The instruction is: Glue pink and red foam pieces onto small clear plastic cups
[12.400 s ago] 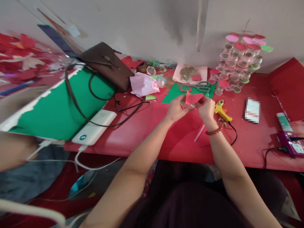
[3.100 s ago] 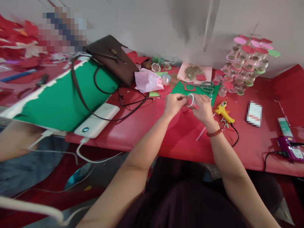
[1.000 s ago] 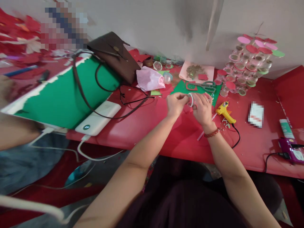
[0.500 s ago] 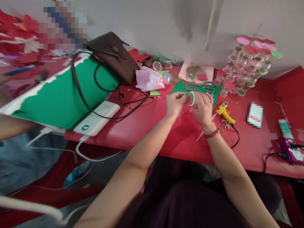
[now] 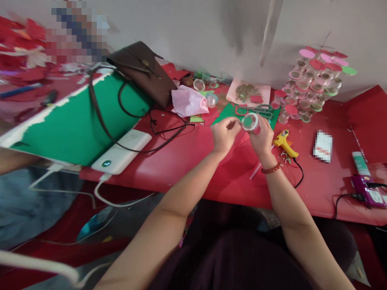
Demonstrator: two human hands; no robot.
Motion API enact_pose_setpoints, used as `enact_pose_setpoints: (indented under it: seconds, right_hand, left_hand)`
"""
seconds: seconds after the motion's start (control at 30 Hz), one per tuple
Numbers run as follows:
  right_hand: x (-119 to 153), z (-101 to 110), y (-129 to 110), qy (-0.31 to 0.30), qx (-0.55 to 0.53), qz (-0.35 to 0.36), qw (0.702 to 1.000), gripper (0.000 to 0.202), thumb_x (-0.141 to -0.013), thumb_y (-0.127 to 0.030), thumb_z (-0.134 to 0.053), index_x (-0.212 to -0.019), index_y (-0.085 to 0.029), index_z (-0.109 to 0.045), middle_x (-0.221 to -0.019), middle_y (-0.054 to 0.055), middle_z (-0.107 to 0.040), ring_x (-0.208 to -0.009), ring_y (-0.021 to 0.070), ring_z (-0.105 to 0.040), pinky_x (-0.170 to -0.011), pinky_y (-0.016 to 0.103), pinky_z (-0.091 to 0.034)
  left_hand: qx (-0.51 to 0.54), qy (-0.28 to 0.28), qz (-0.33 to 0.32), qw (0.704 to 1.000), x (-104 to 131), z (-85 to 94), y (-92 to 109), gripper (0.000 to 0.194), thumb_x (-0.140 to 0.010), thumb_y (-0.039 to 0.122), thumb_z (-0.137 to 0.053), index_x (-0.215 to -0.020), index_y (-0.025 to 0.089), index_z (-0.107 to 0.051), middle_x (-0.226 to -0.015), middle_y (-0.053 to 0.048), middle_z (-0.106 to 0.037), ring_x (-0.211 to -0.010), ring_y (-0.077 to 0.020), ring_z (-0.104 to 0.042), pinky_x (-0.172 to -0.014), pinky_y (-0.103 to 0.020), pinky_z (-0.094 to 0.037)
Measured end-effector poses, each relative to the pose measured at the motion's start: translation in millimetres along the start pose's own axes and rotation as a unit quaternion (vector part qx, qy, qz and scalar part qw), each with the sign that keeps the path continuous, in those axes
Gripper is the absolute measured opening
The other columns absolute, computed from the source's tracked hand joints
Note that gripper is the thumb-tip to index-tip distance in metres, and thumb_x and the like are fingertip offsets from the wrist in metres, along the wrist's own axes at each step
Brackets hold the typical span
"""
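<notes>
My right hand [image 5: 262, 135] is wrapped around a small clear plastic cup [image 5: 250, 121], whose round rim faces up and toward me. Beside that rim, my left hand [image 5: 225, 135] has its thumb and fingers pinched together; what they hold, if anything, is too small to make out. Both hands hover over the red tabletop [image 5: 187, 161]. Just behind them lie a green sheet [image 5: 222, 114] and a pair of grey-handled scissors [image 5: 261, 110]. A yellow glue gun [image 5: 286, 143] rests to the right of my right wrist.
A stack of clear cups with coloured paper discs [image 5: 314, 86] stands at the back right. Pink paper [image 5: 232, 94] bears brown grains. On the left are a brown bag [image 5: 145, 72], a green board [image 5: 99, 117] and a white power bank [image 5: 122, 151]. Cables hang over the front edge.
The cup has turned in my right hand so that its opening faces me more. My left hand stays pinched close to the rim. The view has shifted slightly.
</notes>
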State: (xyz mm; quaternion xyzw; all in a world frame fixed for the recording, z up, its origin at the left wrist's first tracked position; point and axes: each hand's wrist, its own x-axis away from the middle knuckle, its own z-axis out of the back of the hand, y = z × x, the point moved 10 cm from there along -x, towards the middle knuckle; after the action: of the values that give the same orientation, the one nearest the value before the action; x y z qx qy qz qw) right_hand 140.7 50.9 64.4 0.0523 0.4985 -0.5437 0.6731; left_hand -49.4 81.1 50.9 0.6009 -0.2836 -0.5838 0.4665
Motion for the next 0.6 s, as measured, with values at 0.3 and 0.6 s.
enact_pose_setpoints:
  seconds: [0.3,0.6]
  right_hand:
    - [-2,3,-7,-0.01,0.001,-0.003,1.0,0.044,-0.084,-0.013,-0.064,-0.127,-0.024,-0.064,-0.126,0.011,-0.074,-0.121,0.0293,-0.068,-0.108,0.052,-0.052]
    - [3,-6,-12,-0.07,0.08,0.01,0.994,0.05,-0.093,-0.023,-0.065,-0.141,-0.02,-0.055,-0.13,0.017,-0.07,-0.124,0.0327,-0.065,-0.103,0.051,-0.051]
  left_hand:
    - [0.131,-0.095,0.087,0.983,-4,-21.1,-19,0.006,-0.095,0.023,-0.059,-0.089,0.023,-0.062,-0.077,-0.001,-0.075,-0.067,-0.0158,-0.076,-0.056,-0.023,-0.055]
    - [0.213,-0.157,0.203,0.943,4,-32.3,-23,0.035,-0.093,0.044,-0.066,-0.07,0.023,-0.051,-0.058,0.003,-0.06,-0.045,-0.0103,-0.055,-0.044,-0.023,-0.037]
